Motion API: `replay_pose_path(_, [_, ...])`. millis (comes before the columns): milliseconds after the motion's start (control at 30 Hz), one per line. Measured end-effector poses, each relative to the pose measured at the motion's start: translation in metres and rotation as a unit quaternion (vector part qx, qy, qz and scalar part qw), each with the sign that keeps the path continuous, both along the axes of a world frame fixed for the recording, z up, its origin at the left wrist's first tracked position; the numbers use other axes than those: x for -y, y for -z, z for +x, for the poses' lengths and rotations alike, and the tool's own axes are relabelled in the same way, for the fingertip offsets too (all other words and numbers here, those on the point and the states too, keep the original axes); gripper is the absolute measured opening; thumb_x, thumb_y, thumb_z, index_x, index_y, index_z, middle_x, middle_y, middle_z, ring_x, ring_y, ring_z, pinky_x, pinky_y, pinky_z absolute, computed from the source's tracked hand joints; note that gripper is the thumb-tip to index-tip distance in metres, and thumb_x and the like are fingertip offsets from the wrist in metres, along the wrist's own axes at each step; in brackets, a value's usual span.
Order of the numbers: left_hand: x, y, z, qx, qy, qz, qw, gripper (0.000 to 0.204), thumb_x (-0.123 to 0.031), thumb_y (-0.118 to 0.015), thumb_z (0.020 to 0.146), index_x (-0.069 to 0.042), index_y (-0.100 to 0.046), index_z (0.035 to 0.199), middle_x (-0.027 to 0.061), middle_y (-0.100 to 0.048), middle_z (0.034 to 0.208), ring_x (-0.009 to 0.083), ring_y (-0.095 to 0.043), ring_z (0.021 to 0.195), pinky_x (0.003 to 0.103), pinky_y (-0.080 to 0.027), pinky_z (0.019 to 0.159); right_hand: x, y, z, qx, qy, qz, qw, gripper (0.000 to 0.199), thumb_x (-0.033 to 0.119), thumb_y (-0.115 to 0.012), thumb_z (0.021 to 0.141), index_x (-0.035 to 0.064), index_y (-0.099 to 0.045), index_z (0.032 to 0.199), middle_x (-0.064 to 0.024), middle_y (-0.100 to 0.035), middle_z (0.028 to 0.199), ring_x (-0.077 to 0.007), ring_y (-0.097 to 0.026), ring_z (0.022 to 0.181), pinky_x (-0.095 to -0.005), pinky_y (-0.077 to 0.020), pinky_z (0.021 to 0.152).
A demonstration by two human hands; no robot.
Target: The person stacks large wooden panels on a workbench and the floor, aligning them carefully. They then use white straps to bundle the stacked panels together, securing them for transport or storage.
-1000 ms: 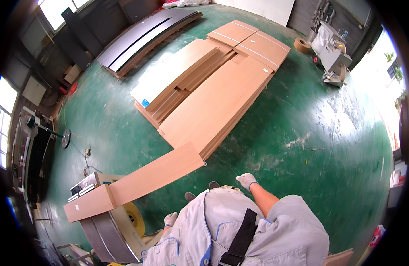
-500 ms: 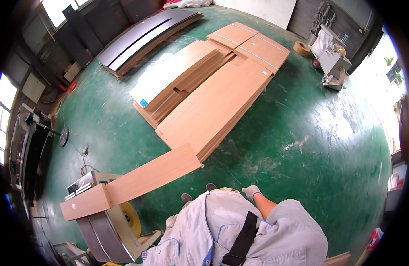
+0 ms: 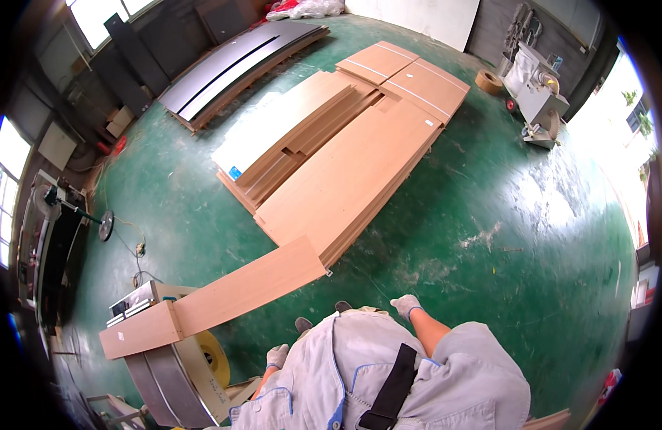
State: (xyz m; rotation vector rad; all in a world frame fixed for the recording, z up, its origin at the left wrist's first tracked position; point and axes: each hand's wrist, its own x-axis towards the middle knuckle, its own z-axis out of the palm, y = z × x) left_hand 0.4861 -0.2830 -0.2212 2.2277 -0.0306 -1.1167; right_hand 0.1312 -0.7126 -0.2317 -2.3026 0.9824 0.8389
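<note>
My left hand (image 3: 276, 355), in a pale glove, hangs at my left side with its fingers curled and nothing visible in it. Closest to it is a machine (image 3: 180, 390) with a yellow reel (image 3: 215, 358) on its side. My right hand (image 3: 405, 307), gloved too, is held out ahead of my right side, loosely open and with nothing visible in it. A long wood-coloured panel (image 3: 252, 283) runs from that machine to the near end of the panel stack (image 3: 345, 172). A shorter board (image 3: 141, 331) lies across its left end. Neither hand touches these boards.
Dark panels (image 3: 237, 64) lie on a pallet at the far left. Strapped boards (image 3: 406, 72) top the stack's far end. A tape roll (image 3: 488, 82) and a grey wheeled machine (image 3: 539, 97) stand at the far right. A cable (image 3: 139, 251) crosses the green floor on the left.
My left hand has come further into view beside my body. My right hand has risen slightly. The whole scene has shifted slightly down in the picture; the boards have not visibly moved.
</note>
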Motion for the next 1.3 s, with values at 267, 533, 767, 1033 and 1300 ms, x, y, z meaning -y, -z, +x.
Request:
replay_pose_path(267, [-0.037,0.048,-0.01,-0.022,0.037,0.052,0.998,0.043,-0.039,-0.071,0.093,-0.006,-0.078,0.118,0.0163,-0.078,0.113,0.0244,-0.074,0.104,0.036,-0.056,0.091,-0.004,0.004,0.01,-0.022,0.119,0.038,0.992,0.041,0.036,-0.045,0.108,0.008,-0.075,0.115,-0.0219,-0.075,0.108,-0.0401,-0.073,0.103,-0.0517,-0.0563,0.088])
replay_pose_path(533, [-0.056,0.077,0.0,0.184,0.45,0.047,0.873,0.041,-0.046,-0.059,0.097,-0.018,-0.077,0.12,0.0136,-0.078,0.112,0.0306,-0.074,0.104,0.041,-0.058,0.088,-0.002,0.02,0.01,-0.013,0.112,0.041,0.993,0.042,0.035,-0.045,0.107,0.0075,-0.075,0.114,-0.0212,-0.075,0.107,-0.04,-0.073,0.102,-0.052,-0.056,0.088])
replay_pose_path(767, [-0.035,0.038,0.006,0.197,0.503,0.083,0.838,0.037,-0.046,-0.056,0.095,-0.018,-0.077,0.106,0.0132,-0.077,0.104,0.0339,-0.075,0.098,0.048,-0.058,0.079,-0.002,0.017,0.009,-0.017,0.103,0.037,0.994,0.041,0.036,-0.045,0.107,0.0095,-0.075,0.115,-0.0208,-0.075,0.108,-0.0395,-0.073,0.103,-0.0516,-0.056,0.088])
replay_pose_path(1033, [-0.038,0.07,0.011,0.2,0.531,0.077,0.82,0.036,-0.046,-0.056,0.095,-0.016,-0.076,0.101,0.0147,-0.077,0.101,0.0352,-0.075,0.097,0.051,-0.058,0.077,0.0,-0.001,0.01,-0.003,0.115,0.055,0.992,0.054,0.051,-0.056,0.1,0.0015,-0.077,0.109,-0.026,-0.072,0.119,-0.0405,-0.067,0.117,-0.0485,-0.0529,0.098])
replay_pose_path(1300, [-0.034,0.074,0.013,0.2,0.535,0.09,0.816,0.037,-0.047,-0.056,0.095,-0.017,-0.076,0.104,0.0136,-0.077,0.102,0.0354,-0.074,0.098,0.049,-0.058,0.082,0.002,0.024,0.004,-0.002,0.111,0.029,0.993,0.042,0.039,-0.046,0.107,0.0097,-0.075,0.117,-0.0219,-0.075,0.11,-0.0403,-0.072,0.105,-0.0519,-0.0555,0.09])
